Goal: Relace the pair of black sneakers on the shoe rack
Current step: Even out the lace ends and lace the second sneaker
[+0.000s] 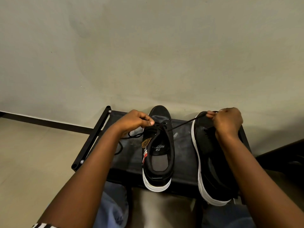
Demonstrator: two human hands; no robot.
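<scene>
One lace (181,125) runs taut between my pinching fingers: left hand (136,120) at the sneaker (158,153) eyelets, right hand (227,122) seemingly on its tip; I should pull evenly, untwisted.

The centre sneaker (169,145) and the outer sneaker (204,145) are black with white soles. The centre one has a grey insole with white lettering, a gold emblem and a red-and-white tag. The lace (181,125) is black. The shoe rack (128,155) is black, smeared with pale dust. The wall (148,46) is greyish beige, the floor (32,153) cream, the jeans (113,203) blue.
</scene>
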